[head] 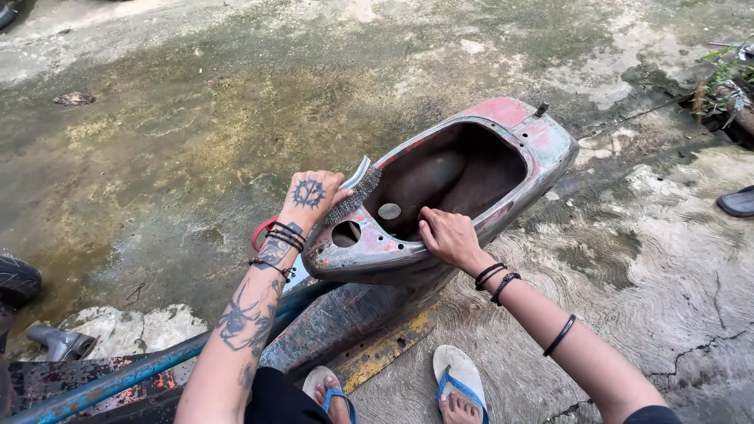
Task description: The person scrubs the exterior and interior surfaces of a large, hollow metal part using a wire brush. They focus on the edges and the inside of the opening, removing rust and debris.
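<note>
- Scooter body shell (463,169), old and hollow, sits tipped on the wet concrete ground (196,118) right in front of you, its open cavity facing up.
- Paint's worn to grey metal, with faded red at the far end and round holes near your side.
- Your left hand (310,196) is clenched around a wire brush (353,192), bristles touching the shell's near rim.
- Your right hand (448,235) grips the rim's edge, fingers curled over it.
- Blue flip-flops (459,381) sit just below.
</note>
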